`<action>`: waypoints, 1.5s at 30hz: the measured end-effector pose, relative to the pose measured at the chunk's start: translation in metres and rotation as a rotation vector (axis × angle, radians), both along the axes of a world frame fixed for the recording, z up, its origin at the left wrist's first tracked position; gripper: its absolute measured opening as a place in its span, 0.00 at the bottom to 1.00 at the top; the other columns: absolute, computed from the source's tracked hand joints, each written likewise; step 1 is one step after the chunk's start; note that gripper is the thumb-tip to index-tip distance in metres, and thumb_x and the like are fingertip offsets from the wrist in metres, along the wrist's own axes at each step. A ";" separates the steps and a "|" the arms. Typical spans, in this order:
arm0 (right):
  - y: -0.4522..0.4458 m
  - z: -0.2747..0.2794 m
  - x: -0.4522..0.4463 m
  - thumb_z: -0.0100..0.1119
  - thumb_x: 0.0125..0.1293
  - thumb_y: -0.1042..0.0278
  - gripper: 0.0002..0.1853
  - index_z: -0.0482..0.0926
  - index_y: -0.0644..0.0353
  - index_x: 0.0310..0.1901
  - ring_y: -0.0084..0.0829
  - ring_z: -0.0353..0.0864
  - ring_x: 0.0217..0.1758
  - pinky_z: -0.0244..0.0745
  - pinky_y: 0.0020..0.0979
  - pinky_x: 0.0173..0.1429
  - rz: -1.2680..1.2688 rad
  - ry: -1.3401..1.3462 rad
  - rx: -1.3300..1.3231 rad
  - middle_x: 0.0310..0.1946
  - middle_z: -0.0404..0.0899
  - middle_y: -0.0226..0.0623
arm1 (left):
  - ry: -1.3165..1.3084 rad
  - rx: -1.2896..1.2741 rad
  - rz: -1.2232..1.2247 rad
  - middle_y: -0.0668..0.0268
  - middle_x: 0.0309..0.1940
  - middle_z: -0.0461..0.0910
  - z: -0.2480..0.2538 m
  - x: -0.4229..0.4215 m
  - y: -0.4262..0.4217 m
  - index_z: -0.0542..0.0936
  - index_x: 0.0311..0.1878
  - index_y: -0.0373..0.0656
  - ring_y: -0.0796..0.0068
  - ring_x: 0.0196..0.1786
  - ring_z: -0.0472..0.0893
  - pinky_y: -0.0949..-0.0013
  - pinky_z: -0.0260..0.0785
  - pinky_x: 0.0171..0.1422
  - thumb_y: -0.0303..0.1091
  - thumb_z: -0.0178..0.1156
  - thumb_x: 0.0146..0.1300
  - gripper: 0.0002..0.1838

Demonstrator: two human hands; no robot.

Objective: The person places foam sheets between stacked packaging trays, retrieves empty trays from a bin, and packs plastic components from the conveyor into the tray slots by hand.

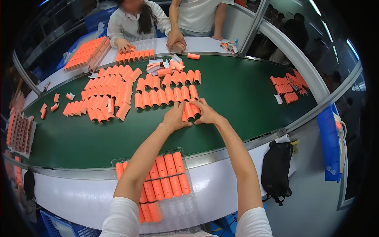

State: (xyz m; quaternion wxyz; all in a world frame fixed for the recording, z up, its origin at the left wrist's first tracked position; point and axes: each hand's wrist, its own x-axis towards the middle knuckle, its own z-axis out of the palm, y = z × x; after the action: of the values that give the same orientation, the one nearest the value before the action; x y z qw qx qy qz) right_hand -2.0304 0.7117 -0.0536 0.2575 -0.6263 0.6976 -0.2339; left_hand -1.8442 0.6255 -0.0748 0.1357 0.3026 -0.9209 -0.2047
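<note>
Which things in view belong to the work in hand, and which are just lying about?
Seems part of the work:
- orange covers between the left hand and right hand
- clear tray, partly filled with similar covers
- green tabletop bearing more covers

Seems just lying about:
- black bag at the right
- blue bin beyond it

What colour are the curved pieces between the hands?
The pieces are bright orange, clearest in the head view.

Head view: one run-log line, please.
left hand, right hand: gripping orange half-round shells | over: flat green work surface | clear plastic tray: partly filled
</note>
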 end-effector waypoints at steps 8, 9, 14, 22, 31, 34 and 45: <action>-0.006 -0.016 -0.010 0.81 0.33 0.75 0.57 0.64 0.48 0.72 0.46 0.66 0.72 0.69 0.41 0.72 0.038 -0.063 -0.118 0.70 0.59 0.38 | -0.025 -0.006 -0.006 0.54 0.61 0.67 0.002 -0.007 -0.003 0.61 0.70 0.45 0.50 0.57 0.79 0.53 0.77 0.55 0.51 0.81 0.38 0.57; -0.007 -0.012 -0.007 0.81 0.33 0.74 0.57 0.64 0.48 0.72 0.46 0.66 0.72 0.69 0.41 0.72 0.049 -0.055 -0.095 0.70 0.59 0.38 | -0.023 -0.008 -0.005 0.54 0.61 0.67 0.002 -0.007 -0.004 0.61 0.70 0.45 0.50 0.57 0.79 0.53 0.77 0.55 0.51 0.81 0.38 0.57; 0.000 -0.002 0.010 0.82 0.32 0.70 0.58 0.63 0.55 0.71 0.47 0.70 0.68 0.71 0.42 0.69 0.065 0.071 0.032 0.64 0.64 0.41 | 0.008 -0.013 -0.087 0.53 0.61 0.67 0.002 0.005 -0.004 0.62 0.70 0.42 0.46 0.55 0.79 0.50 0.75 0.56 0.51 0.79 0.42 0.53; 0.055 0.036 0.080 0.80 0.40 0.64 0.43 0.71 0.60 0.62 0.49 0.78 0.57 0.77 0.42 0.59 0.076 0.198 -0.363 0.55 0.73 0.44 | 0.189 -0.236 -0.203 0.54 0.54 0.72 0.052 0.078 0.044 0.67 0.62 0.38 0.48 0.51 0.79 0.52 0.76 0.53 0.45 0.78 0.45 0.44; 0.263 0.056 0.236 0.75 0.48 0.67 0.41 0.65 0.65 0.63 0.53 0.81 0.46 0.81 0.46 0.41 0.150 0.051 -0.009 0.53 0.69 0.48 | -0.009 0.073 -0.194 0.54 0.56 0.70 0.062 0.233 0.256 0.64 0.68 0.37 0.55 0.49 0.80 0.59 0.77 0.47 0.39 0.79 0.43 0.49; 0.282 0.026 0.228 0.74 0.48 0.71 0.44 0.62 0.62 0.68 0.53 0.81 0.47 0.81 0.45 0.43 0.119 0.088 -0.001 0.59 0.68 0.49 | 0.063 0.156 -0.159 0.52 0.60 0.68 0.032 0.224 0.278 0.62 0.69 0.37 0.53 0.53 0.78 0.59 0.77 0.50 0.39 0.80 0.41 0.52; 0.309 0.009 0.187 0.73 0.52 0.75 0.25 0.81 0.57 0.55 0.25 0.72 0.28 0.73 0.26 0.34 -0.026 -0.186 -0.014 0.53 0.76 0.36 | -0.025 0.009 -0.313 0.56 0.77 0.57 0.002 0.240 0.280 0.64 0.75 0.49 0.54 0.79 0.55 0.44 0.43 0.80 0.62 0.56 0.65 0.41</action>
State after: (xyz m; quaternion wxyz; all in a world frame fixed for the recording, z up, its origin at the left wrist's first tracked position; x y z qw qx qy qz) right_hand -1.8434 1.0210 -0.0448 0.3137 -0.5948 0.6769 -0.2994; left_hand -1.6041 0.9054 -0.0726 0.0890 0.1585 -0.9575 -0.2238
